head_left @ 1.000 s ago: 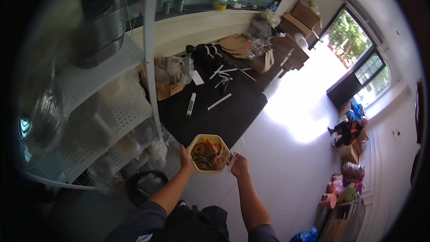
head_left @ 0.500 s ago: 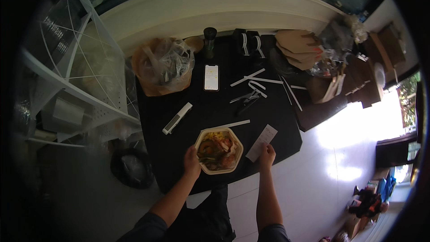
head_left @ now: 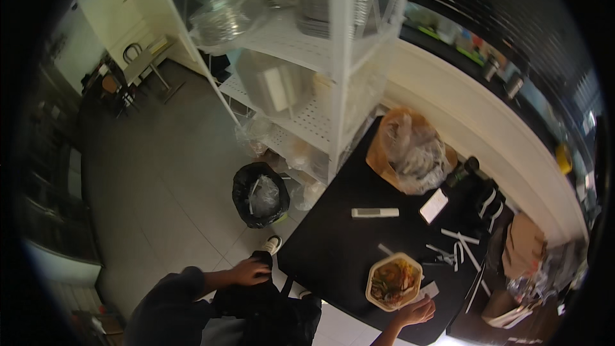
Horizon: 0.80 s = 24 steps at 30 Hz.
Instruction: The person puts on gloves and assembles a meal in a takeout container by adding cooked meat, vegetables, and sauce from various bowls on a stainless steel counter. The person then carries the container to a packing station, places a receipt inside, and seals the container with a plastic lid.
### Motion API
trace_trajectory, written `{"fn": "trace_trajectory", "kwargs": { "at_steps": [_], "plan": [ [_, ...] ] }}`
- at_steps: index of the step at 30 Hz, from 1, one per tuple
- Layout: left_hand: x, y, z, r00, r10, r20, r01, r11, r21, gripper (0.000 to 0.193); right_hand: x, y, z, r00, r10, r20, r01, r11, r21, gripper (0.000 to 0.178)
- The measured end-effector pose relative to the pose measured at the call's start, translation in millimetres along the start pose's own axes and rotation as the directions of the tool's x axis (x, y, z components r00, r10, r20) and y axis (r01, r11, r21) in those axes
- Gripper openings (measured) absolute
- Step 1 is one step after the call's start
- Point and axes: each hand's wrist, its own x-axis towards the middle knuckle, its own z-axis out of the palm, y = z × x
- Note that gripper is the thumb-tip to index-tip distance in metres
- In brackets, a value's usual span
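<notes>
A hexagonal takeaway bowl [head_left: 371, 289] with a pale rim holds mixed food and stands near the front edge of the black table [head_left: 327, 250]. Just beside its lower right side is my right hand [head_left: 415, 313], fingers curled in on a white paper slip [head_left: 430, 291] that sticks out beyond them. Away from the table, over my lap, hangs my left hand [head_left: 251, 272]; it holds nothing, and its fingers are loosely bent and a little blurred.
On the table are a white device [head_left: 375, 213], a phone [head_left: 434, 206], paper strips [head_left: 460, 237] and a paper bag with plastic [head_left: 416, 154]. Left of the table stand a lined bin [head_left: 253, 198] and a white shelf [head_left: 275, 32]. Brown paper bags [head_left: 522, 247] lie at right.
The view has swung left, bringing the shelf, bin and floor into sight. My left hand has let go of the bowl and moved away left. My right hand is now closer to the bowl.
</notes>
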Motion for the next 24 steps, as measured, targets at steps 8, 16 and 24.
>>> {"fn": "trace_trajectory", "kwargs": {
  "at_steps": [8,16,24],
  "plan": [
    [68.3,-102.6,-270.8,0.958,-0.095,-0.269,0.089,0.995,-0.035,0.031,-20.2,-281.2,-7.6,0.953,-0.203,0.224,0.010,0.762,0.647,0.014],
    [238.5,-65.0,-535.6,0.732,0.444,-0.517,-0.167,0.852,0.496,0.027,-93.9,-451.4,-29.3,0.715,-0.431,0.550,-0.183,0.645,0.742,0.009],
    [264.7,-83.9,-564.8,0.881,0.342,-0.327,-0.344,0.937,0.055,0.018,-107.9,-446.5,-46.0,0.763,-0.045,0.644,-0.401,0.748,0.528,0.009]
  ]
}}
